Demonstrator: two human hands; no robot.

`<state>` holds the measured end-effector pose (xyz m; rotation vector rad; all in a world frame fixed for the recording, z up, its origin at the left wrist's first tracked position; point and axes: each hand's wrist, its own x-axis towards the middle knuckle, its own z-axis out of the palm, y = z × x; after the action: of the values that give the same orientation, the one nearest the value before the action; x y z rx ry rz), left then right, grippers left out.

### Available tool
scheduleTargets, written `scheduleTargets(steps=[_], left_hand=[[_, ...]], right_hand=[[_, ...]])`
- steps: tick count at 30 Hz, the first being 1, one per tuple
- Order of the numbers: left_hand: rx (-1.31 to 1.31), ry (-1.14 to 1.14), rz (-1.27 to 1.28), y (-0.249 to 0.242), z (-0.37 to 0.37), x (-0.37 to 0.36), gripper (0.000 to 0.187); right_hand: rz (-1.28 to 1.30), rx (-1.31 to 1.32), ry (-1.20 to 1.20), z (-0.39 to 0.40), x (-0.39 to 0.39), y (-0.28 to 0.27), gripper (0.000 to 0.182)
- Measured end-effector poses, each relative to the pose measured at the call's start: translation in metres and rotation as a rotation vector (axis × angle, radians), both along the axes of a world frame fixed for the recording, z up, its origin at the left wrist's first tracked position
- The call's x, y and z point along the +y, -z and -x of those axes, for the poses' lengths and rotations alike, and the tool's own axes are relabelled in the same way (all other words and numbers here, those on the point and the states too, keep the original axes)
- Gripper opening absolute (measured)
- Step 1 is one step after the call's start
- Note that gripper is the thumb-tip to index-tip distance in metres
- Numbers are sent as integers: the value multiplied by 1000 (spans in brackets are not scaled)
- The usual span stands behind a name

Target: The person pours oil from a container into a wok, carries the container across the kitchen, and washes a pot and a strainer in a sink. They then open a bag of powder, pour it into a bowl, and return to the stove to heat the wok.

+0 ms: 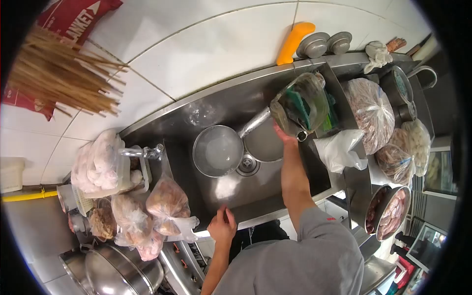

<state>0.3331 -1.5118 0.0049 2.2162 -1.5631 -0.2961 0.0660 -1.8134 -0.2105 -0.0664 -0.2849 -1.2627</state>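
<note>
My right hand (286, 134) reaches over the sink and grips the lower left side of a clear container (322, 93); part of my fingers is hidden behind it. The container tilts toward me, with a green scouring pad (298, 108) inside. Near the sink's front edge, my left hand (222, 224) hangs loosely bent, fingers slightly apart, with nothing visible in it. A round fine-mesh strainer (218, 151) lies in the sink basin, its metal handle (255, 122) pointing up and right. Beside the drain (248, 165) sits a second round metal vessel (264, 142), partly covered by my right hand and the handle.
Knotted bags of food (168, 199) crowd the left counter beside the faucet (142, 151). More filled bags (371, 115) and a white bag (341, 150) stand on the right. Metal pots of meat (392, 214) are at lower right. An orange handle-shaped object (295, 43) leans on the back wall.
</note>
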Motion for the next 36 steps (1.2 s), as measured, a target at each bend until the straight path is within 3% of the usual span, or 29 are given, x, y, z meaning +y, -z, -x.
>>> scheduleTargets(steps=[2,3,6,7,9,13,14,15,17,36], left_hand=[[-12,15,-10,3,-1,1,13],[-8,19,-8,3,0,0,13],[8,23,-16,2,0,0,13],[6,25,-16,1,1,0,13],[2,14,-45,-1,1,0,13],[41,15,-27,1,4,-1,13],[9,25,-26,3,3,0,12],[-28,34,-25,3,1,1,12],[-15,32,-14,0,1,-1,12],[27,21,4,1,4,-1,11]], right_hand=[[-264,-14,53,-5,2,3,48],[-262,-11,58,-8,4,4,48],[-478,528,434,-34,15,4,51],[-478,525,435,-37,17,-3,51],[-645,275,303,-38,20,-23,52],[-593,279,282,-43,26,-70,54],[-881,425,293,-46,32,-117,55],[-875,416,291,-38,24,-85,55],[-101,19,24,-17,-3,-4,55],[-757,221,535,-45,28,-17,50]])
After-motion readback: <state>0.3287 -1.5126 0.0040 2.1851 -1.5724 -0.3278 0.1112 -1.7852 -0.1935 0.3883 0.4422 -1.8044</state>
